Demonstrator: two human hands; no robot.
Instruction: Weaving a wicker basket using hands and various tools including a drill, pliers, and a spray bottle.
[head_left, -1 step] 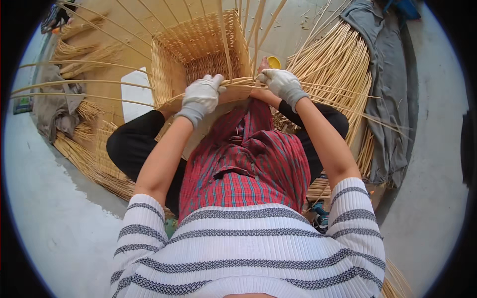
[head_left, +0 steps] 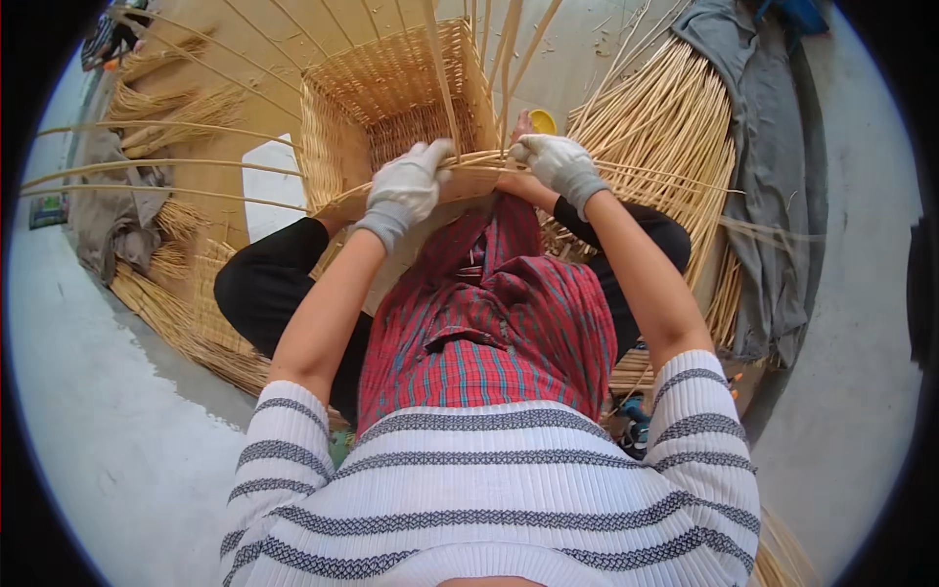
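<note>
A square wicker basket point(head_left: 328, 127) with unfinished edges stands in front of me, its opening facing me. Long upright stakes point(head_left: 437, 68) rise from its rim, and others fan out to the left. Along the near edge runs a bundle of thin willow rods point(head_left: 479, 159), whose loose ends reach far to the right. My left hand point(head_left: 406, 188), in a pale knitted glove, is closed on the near rim left of a stake; its fingertips are a little blurred. My right hand point(head_left: 558, 163), gloved alike, is closed around the rods at the near right corner.
To the right lies a large heap of peeled rods point(head_left: 665, 127) beside a grey cloth point(head_left: 768, 215). A yellow round object point(head_left: 541, 121) is near my bare foot point(head_left: 524, 125). More bundles point(head_left: 161, 303) and a white panel point(head_left: 269, 186) lie on the left.
Both hands shift very slightly toward me and to the right. The loose rod ends at the far right swing upward a little and blur.
</note>
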